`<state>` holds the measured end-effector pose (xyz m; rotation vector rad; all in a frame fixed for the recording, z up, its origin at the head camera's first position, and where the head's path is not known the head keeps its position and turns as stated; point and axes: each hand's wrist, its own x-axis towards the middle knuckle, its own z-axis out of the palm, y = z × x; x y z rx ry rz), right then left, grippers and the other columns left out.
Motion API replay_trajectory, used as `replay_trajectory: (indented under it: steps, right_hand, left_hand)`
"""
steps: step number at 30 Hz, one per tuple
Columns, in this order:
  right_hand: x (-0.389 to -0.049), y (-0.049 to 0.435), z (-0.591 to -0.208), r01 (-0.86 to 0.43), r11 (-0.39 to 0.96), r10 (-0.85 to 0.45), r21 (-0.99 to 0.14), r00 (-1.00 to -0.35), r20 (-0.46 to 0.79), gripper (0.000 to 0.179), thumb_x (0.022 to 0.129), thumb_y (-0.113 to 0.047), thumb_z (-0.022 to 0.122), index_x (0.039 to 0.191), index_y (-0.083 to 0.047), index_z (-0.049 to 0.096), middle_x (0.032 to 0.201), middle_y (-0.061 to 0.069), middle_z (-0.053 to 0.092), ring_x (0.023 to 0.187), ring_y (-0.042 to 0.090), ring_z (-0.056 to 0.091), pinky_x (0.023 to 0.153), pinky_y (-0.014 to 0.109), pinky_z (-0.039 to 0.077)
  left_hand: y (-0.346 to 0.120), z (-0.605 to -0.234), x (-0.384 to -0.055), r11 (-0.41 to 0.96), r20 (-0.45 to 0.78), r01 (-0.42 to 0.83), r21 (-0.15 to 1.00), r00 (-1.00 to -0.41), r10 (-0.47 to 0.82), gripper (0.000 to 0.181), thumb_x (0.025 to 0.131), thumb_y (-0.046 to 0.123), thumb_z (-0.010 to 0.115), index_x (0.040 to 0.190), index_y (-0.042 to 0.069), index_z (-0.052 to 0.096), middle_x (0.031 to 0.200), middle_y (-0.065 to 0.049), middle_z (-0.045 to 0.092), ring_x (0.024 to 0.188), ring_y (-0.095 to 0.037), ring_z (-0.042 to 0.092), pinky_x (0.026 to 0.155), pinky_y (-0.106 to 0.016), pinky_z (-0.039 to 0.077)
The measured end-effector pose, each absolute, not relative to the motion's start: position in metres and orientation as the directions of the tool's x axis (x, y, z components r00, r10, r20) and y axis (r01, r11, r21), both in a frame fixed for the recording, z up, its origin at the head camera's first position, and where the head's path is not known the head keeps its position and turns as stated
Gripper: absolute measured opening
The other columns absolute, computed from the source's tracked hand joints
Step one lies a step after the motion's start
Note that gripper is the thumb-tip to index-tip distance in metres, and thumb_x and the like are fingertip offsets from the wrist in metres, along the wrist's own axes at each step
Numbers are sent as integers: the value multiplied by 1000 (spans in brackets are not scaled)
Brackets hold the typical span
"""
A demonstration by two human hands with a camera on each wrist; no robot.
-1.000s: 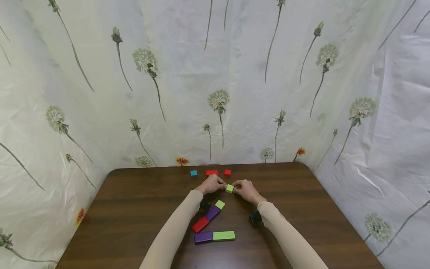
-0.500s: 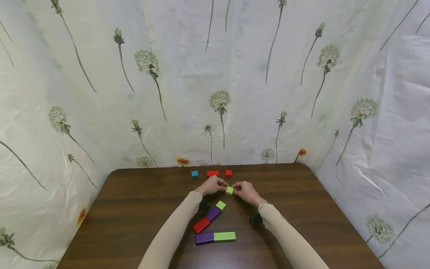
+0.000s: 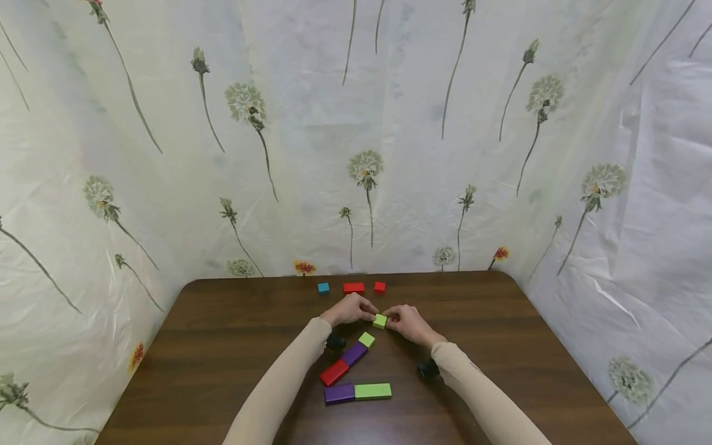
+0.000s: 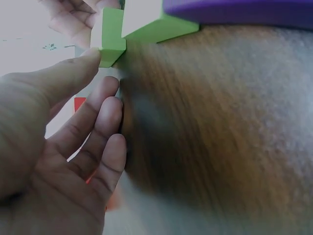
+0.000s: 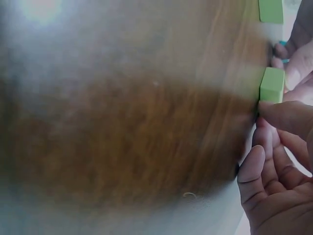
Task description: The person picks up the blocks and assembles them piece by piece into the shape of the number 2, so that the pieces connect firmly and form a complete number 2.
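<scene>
A small light green block (image 3: 380,321) sits between both hands, a short way beyond a slanted row. The left hand (image 3: 350,308) pinches it from the left; in the left wrist view its thumb (image 4: 80,68) presses the block's side, the other fingers bent below. From the right, the right hand (image 3: 410,323) grips the same block, its thumb (image 5: 288,116) against the near end in the right wrist view. The slanted row consists of a red block (image 3: 334,372), a purple block (image 3: 354,353) and another small green block (image 3: 366,339), end to end.
Nearer the person, a purple block (image 3: 339,394) and a long green block (image 3: 372,391) lie end to end. Along the back edge stand a small blue block (image 3: 323,288), a red block (image 3: 353,288) and a small red block (image 3: 380,287). Behind the brown table (image 3: 233,346) hangs a flowered curtain (image 3: 300,154).
Both hands have drawn the small green block a little toward the person, closer to the slanted row. The other blocks have kept their places.
</scene>
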<state>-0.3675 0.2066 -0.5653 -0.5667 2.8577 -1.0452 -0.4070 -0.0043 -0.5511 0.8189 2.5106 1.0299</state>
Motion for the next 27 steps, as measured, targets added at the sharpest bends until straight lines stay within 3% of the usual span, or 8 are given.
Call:
replay_trajectory:
  steps: [10,27]
  right_hand:
    - [-359,205,-566,-392,693,-414,-605,-904,111,21,86,-8,68,106,-6,72,87,0,70,79,10,62,69,25,51]
    - [-353,202,-567,-411,672,-438,-616,-891,116,20,88,-8,68,107,-5,72,87,1,69,77,9,61,66,23,49]
  left_hand:
    - [-11,-550,-399,563,-78,385,731,-773,630,21,90,20,69,108,11,75,102,0,74,85,-5,63,77,-23,50]
    - [-18,-554,-395,528,-50,390,754,-768,639,21,88,20,71,106,10,75,100,0,74,88,-9,64,79,-26,50]
